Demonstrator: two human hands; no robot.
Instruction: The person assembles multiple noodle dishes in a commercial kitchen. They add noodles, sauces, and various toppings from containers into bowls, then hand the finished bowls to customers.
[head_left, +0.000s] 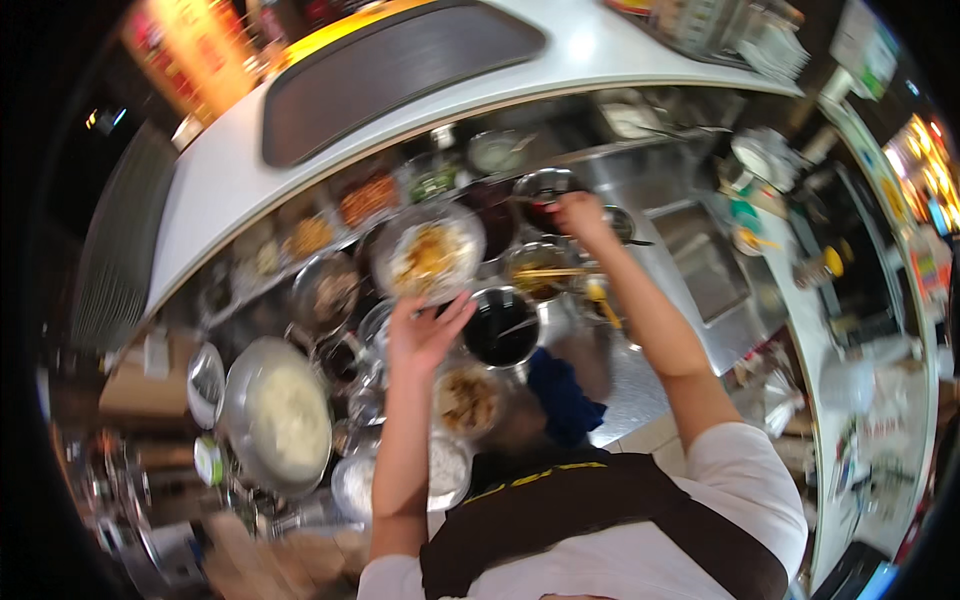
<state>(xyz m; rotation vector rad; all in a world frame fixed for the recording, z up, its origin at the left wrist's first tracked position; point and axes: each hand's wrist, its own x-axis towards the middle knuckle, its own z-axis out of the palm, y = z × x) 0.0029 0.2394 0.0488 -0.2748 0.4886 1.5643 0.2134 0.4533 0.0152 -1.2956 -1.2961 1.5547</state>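
My left hand (428, 335) holds a pale round bowl (470, 238) up over the pots, its fingers and thumb at the near rim. White food topped with yellow-brown sauce or crumbs (430, 255) lies in the bowl. To the right, my right hand (582, 218) is closed at the rim of a metal pot (545, 180) with dark red contents. What its fingers grip is hidden and blurred. Just nearer stands a pot of brownish liquid (540, 268) with chopsticks or thin sticks (560, 272) across it. A pot of black liquid (502, 325) sits beside my left hand.
Trays of chopped toppings (368, 200) line the far counter edge. A large metal bowl of pale food (285, 415) stands at left. A blue cloth (562, 395) lies near my body. On the raised white ledge rests a dark tray (400, 75). A yellow-handled utensil (603, 303) is at right.
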